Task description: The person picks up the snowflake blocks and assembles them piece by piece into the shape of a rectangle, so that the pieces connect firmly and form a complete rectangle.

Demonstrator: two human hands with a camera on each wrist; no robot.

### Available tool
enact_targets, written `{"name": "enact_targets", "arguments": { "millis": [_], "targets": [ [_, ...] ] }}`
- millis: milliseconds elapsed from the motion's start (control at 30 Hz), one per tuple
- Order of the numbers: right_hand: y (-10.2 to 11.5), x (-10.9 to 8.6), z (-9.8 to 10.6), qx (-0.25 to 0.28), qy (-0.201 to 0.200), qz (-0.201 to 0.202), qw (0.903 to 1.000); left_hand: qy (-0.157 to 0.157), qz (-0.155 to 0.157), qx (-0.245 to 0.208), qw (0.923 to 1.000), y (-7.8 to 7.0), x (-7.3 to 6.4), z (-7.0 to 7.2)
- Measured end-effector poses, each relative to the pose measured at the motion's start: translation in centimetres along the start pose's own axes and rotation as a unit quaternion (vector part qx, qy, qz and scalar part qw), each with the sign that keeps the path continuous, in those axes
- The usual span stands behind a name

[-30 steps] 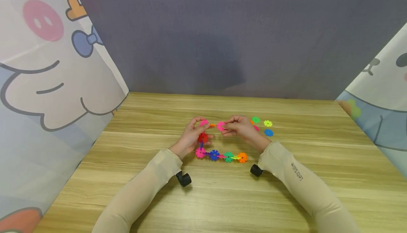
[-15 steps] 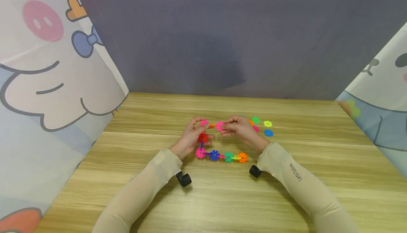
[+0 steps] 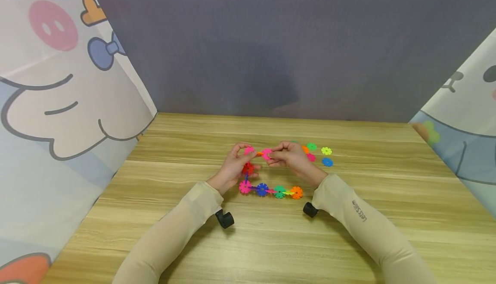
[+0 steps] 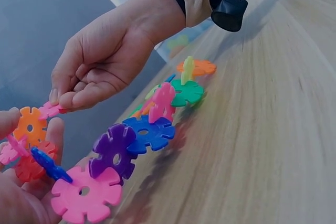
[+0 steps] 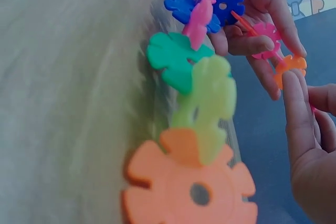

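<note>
The chain (image 3: 245, 186) of smooth plastic discs starts between the two hands and bends round to a row on their near side. Each disc is thin and flower-shaped, with rounded petals, narrow slots and a small central hole; neighbouring pieces sit crosswise to each other. The left hand (image 3: 229, 167) grips the chain's far part, by a pink disc (image 3: 249, 150). The right hand (image 3: 292, 160) pinches a bright pink piece (image 3: 267, 154) against the edge of an orange disc (image 3: 259, 154) in the gap between the hands; fingertips crowd that spot, so it is hard to tell whether the slots have locked. At the left hand's fingers come a red disc (image 3: 248, 169) and a blue piece (image 3: 246, 178), then a pink corner piece (image 4: 85, 195). From there the row goes rightward through purple, blue, pink, green and yellow to an orange end piece (image 3: 296, 192), nearer the body than the right hand. Just right of the right hand, loose discs (image 3: 327, 151) in several colours lie on the surface (image 3: 267, 249), pale wood with long streaked grain. Creased beige sleeves (image 3: 174, 228) cover both forearms. Beyond the hands stands a grey partition (image 3: 252, 47).
</note>
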State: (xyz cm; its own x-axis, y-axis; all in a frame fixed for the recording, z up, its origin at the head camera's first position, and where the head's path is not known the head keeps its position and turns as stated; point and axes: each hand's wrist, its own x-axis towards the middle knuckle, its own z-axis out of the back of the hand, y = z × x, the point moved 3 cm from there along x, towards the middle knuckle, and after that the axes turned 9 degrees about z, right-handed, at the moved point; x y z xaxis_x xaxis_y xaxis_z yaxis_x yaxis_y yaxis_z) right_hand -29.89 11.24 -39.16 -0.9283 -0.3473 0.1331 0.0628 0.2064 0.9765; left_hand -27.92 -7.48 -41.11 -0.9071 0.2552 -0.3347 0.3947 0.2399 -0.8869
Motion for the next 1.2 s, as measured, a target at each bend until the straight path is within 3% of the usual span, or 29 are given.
{"name": "enact_targets", "arguments": {
  "millis": [400,800,1200],
  "targets": [
    [0.04,-0.33,-0.48,-0.005,-0.012,0.008,0.9999,-0.008,-0.015,0.002,0.9999,-0.09,-0.17,-0.12],
    [0.47,-0.04,-0.8,0.001,-0.007,0.014,0.9999,0.006,-0.025,-0.005,0.9997,-0.39,-0.33,-0.16],
    [0.06,0.15,-0.26,-0.013,0.01,-0.009,0.9998,0.01,-0.019,0.027,0.9994,-0.28,-0.33,-0.03]
  ]
}}
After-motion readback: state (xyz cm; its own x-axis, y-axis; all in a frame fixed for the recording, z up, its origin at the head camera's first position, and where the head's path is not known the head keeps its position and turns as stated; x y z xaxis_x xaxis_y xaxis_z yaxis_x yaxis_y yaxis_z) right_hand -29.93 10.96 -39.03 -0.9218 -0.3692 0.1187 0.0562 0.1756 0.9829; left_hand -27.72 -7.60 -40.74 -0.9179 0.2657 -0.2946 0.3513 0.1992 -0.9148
